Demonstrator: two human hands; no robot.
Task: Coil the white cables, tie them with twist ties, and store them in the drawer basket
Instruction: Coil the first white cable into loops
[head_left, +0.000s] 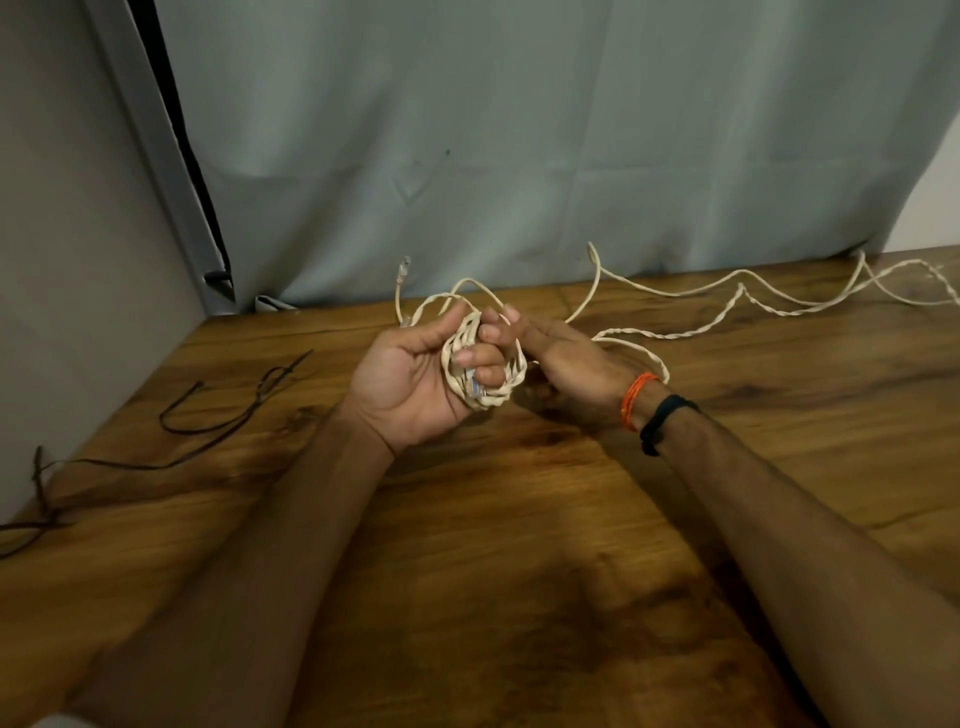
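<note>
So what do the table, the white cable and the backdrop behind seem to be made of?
Table: wood or wood-look laminate, going by the brown grain and knots with a slight sheen. White cable: probably plastic-sheathed, matte cream, spiralled. Backdrop: cloth, grey-green, with creases.

A grey curtain (519, 130) hangs behind the wooden table (493, 519).

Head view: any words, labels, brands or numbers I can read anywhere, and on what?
None.
No print shows on the white cable, the plug in the left hand, the wrist bands, the curtain or the table.
</note>
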